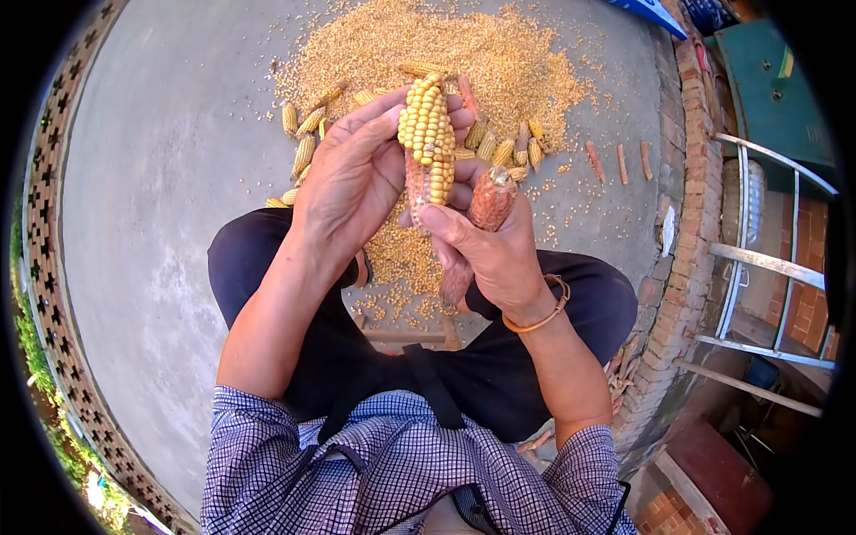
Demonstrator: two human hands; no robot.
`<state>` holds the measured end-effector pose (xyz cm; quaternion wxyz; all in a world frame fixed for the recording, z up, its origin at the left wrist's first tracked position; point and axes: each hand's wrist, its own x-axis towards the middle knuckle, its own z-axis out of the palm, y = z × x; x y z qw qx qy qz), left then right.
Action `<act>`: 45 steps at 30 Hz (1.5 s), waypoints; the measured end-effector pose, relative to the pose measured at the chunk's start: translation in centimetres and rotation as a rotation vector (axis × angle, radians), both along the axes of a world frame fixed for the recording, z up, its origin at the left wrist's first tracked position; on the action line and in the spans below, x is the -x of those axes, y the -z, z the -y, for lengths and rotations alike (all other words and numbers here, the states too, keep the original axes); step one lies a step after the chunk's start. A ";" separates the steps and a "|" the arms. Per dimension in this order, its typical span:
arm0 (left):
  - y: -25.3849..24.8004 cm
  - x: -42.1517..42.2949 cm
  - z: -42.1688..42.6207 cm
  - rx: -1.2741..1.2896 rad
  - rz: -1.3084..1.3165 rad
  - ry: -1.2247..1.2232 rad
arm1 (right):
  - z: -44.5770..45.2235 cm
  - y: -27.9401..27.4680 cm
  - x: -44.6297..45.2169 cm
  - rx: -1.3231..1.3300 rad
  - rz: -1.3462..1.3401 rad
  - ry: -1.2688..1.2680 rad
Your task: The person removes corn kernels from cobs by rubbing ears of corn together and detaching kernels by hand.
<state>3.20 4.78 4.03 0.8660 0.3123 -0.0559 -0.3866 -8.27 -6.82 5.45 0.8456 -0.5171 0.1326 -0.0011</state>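
A partly shelled corn cob (426,129) stands upright between my hands, yellow kernels on its upper part and bare reddish core lower down. My left hand (352,174) is closed round its upper left side, fingers behind it. In my right hand (490,241) a bare reddish cob (493,198) is gripped aslant across the palm, its broken end pointing up. The right thumb and fingers also touch the lower end of the partly shelled cob. Past the hands, several unshelled ears (504,153) lie at the near edge of a heap of loose kernels (428,45).
Bare cobs (621,164) lie on the concrete floor (152,223) at right. A low brick edge (682,223) runs along the right, with a metal ladder (767,259) beyond it. Scattered kernels (392,267) and a wooden bar (406,336) are between my legs.
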 end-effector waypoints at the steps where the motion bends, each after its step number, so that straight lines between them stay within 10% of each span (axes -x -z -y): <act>1: 0.3 -0.1 -0.1 -0.020 -0.005 -0.004 | -0.2 0.2 0.0 0.010 0.015 0.024; 22: 1.2 -5.0 -1.0 -0.318 0.116 -0.448 | -0.8 5.5 -1.5 -0.034 -0.121 0.397; 27: -5.1 7.6 8.6 -0.345 0.405 -0.028 | -1.4 8.0 -2.3 -0.015 -0.045 0.461; 32: -9.4 25.3 15.2 0.405 1.156 0.877 | 0.4 3.6 -0.8 -0.241 -0.008 0.240; 33: -11.0 26.7 15.2 0.365 1.631 0.719 | 0.8 3.3 -0.7 -0.266 0.044 0.212; 39: -12.7 10.2 10.0 -0.011 1.538 -0.074 | 3.0 0.6 0.9 -0.290 0.183 0.073; 43: -8.8 0.2 3.9 -0.445 0.915 -0.513 | 3.2 -2.2 1.4 -0.310 0.269 -0.021; 45: -6.1 -0.9 2.9 -0.374 0.656 -0.297 | 3.1 -2.2 1.1 -0.307 0.253 -0.052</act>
